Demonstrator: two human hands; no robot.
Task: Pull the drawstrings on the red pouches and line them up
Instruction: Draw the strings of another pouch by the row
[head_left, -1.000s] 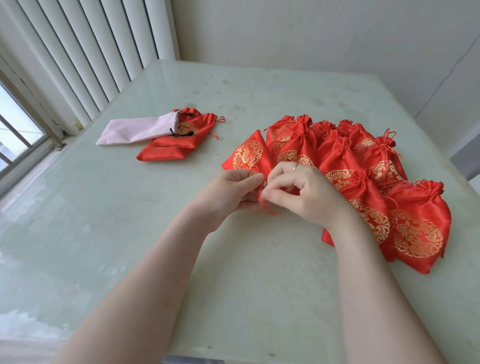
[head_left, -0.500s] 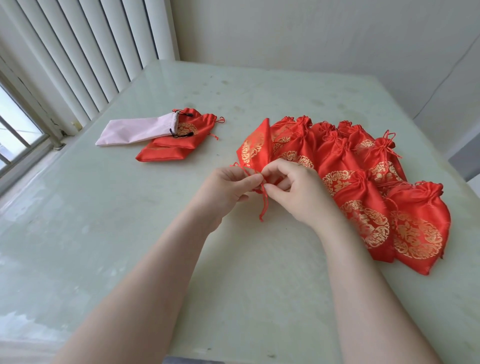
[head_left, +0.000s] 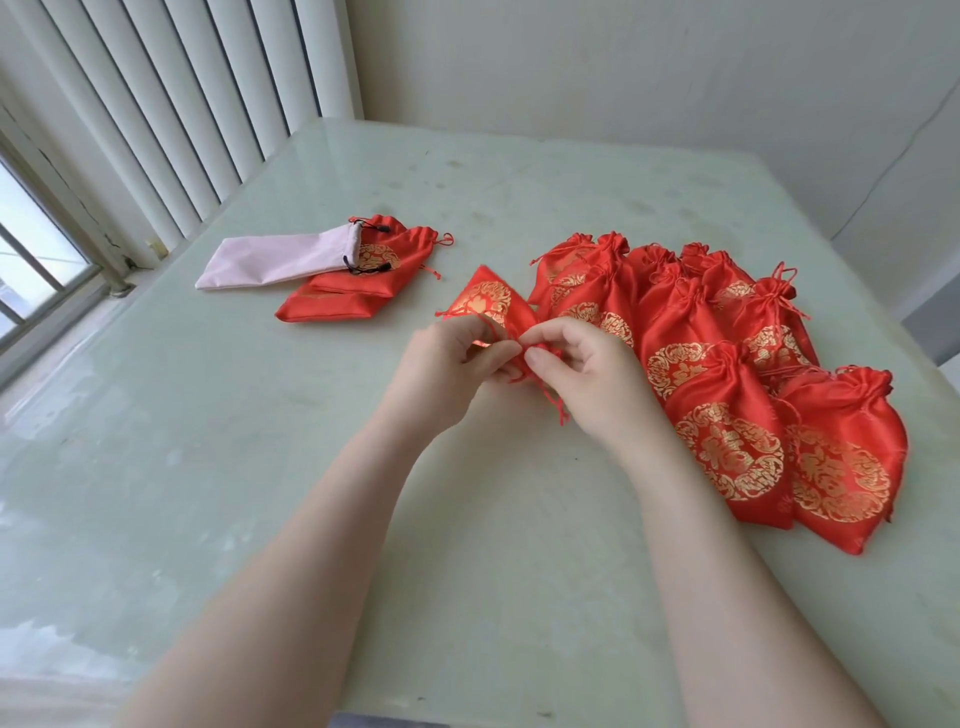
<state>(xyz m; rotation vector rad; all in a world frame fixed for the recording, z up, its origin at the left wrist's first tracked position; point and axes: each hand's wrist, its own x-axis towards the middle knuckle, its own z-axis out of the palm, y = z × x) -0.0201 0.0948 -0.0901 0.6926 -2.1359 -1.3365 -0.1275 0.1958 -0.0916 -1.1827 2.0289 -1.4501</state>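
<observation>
While both hands work at its gathered mouth, a red pouch (head_left: 488, 306) with a gold medallion is held just above the pale green counter (head_left: 260, 467), its body pointing away from the person. The left hand (head_left: 457, 364) pinches the fabric at the neck with curled fingers, apparently to brace it, while the right hand (head_left: 582, 374) pinches the red drawstring (head_left: 550, 400) between thumb and forefinger, its other fingers loosely bent. A loose cord end dangles beneath the right hand. Both forearms reach in from the near edge and converge at the pouch, wrists close together. The grip suggests the cord is being drawn to cinch the opening; whether the mouth is fully closed cannot be told, since the fingers hide it.

Just right of the hands lies a row of closed pouches (head_left: 727, 395), overlapping one another like shingles with their tied necks pointing away from the person, evidently those already finished and lined up. The held pouch hangs at the left end of that row, which seems the natural place for it to go.

Well apart, on the far left of the counter, two more flat red pouches (head_left: 358, 291) lie stacked under the end of a pink cloth pouch (head_left: 280, 260) with a black cord, seemingly still awaiting their turn. White vertical blinds (head_left: 182, 104) hang behind the counter.
</observation>
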